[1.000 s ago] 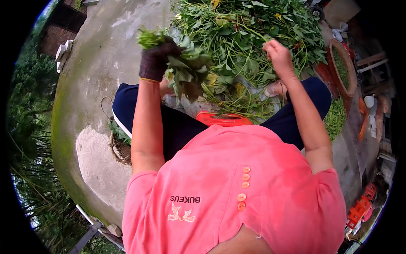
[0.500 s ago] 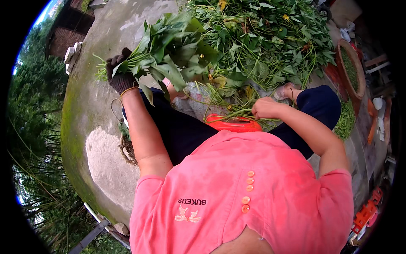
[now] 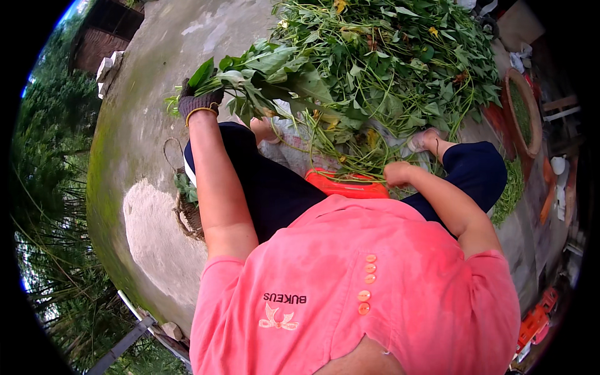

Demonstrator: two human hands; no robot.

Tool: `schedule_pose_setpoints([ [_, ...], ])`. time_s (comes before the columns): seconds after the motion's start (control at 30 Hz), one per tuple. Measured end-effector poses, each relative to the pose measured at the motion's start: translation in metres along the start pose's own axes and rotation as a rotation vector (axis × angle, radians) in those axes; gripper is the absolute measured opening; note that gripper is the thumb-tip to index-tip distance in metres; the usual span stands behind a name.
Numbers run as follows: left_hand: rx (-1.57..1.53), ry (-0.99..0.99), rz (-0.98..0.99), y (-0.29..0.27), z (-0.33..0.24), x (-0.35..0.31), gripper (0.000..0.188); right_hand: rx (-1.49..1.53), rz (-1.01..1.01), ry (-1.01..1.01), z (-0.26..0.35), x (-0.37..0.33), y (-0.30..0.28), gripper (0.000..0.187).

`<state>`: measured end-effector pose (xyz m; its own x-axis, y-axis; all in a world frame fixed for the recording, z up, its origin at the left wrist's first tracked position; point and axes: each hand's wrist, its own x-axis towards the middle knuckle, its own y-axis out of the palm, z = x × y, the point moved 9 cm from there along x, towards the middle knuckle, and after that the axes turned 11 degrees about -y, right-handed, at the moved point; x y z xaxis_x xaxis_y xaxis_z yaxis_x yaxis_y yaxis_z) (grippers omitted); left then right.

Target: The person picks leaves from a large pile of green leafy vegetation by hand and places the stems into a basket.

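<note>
My left hand [image 3: 200, 100], in a dark knitted glove with a yellow cuff, is closed around a bunch of leafy green stems [image 3: 265, 72]. The leaves of this bunch hang to the right, toward a big heap of leafy vines [image 3: 400, 56]. Bare and closed, my right hand [image 3: 397, 174] is low between my legs, at loose vine stems [image 3: 350, 159]; what lies inside its fingers is hidden. Just left of that hand is an orange-red plastic thing [image 3: 340, 187] with a slot-like opening, partly covered by my shirt.
Beside my left leg stand a woven basket [image 3: 189, 215] and a pale heap of grainy material [image 3: 150, 231] on the concrete ground [image 3: 144, 125]. At the right are a round, rimmed container [image 3: 531, 119] and chopped greens [image 3: 512, 190]. Bushes border the left side.
My left hand has moved right and slightly down with the bunch, whose leaves now sit lower. My right hand has shifted slightly right and down, still closed.
</note>
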<state>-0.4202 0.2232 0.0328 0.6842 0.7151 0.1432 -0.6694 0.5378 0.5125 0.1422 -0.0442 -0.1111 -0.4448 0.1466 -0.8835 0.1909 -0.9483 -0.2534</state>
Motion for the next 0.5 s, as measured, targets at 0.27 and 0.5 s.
schedule_pose_setpoints([
  [0.27, 0.988, 1.04, -0.449, -0.1, 0.02, 0.095, 0.032, 0.356, -1.226, -0.898, 0.179, -0.084, -0.186, 0.017],
  [0.5, 0.916, 0.973, -0.427, -0.125, 0.026, 0.128, 0.025, 0.269, -1.095, -0.389, 0.208, -0.02, -0.266, 0.026],
])
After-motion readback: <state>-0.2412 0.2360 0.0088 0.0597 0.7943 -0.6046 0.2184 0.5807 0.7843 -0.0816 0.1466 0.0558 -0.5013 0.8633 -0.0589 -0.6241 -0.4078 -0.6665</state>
